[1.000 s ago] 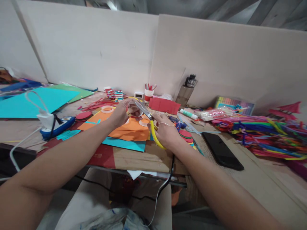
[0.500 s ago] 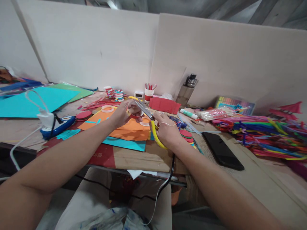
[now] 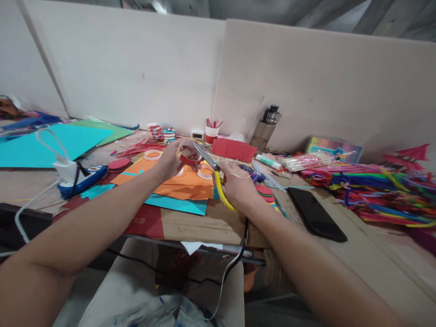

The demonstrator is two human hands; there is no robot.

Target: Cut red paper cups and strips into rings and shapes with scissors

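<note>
My left hand [image 3: 170, 159] is closed on a white paper ring with a red band [image 3: 189, 159], held up over the sheets of orange paper [image 3: 177, 190]. In my right hand [image 3: 238, 185] are scissors with yellow handles [image 3: 220, 193]. Their metal blades point up and to the left, against the right side of the ring. Whether the rim lies between the blades I cannot tell. Two white rings lie on the orange paper, one left ring [image 3: 152, 155] and one right ring [image 3: 205, 172] below the blades. A turquoise sheet [image 3: 177, 204] sticks out underneath.
To the right lie a black phone [image 3: 316, 215] and bundles of coloured pipe cleaners [image 3: 378, 190]. Behind stand a water bottle [image 3: 264, 131], a glue stick [image 3: 268, 161] and a cup with pens [image 3: 211, 133]. A blue power strip [image 3: 81, 180] with cables sits left.
The ring has turned in my left hand, so more of its red band shows. The fingers of my left hand have shifted slightly around it. My right hand has hardly moved.
</note>
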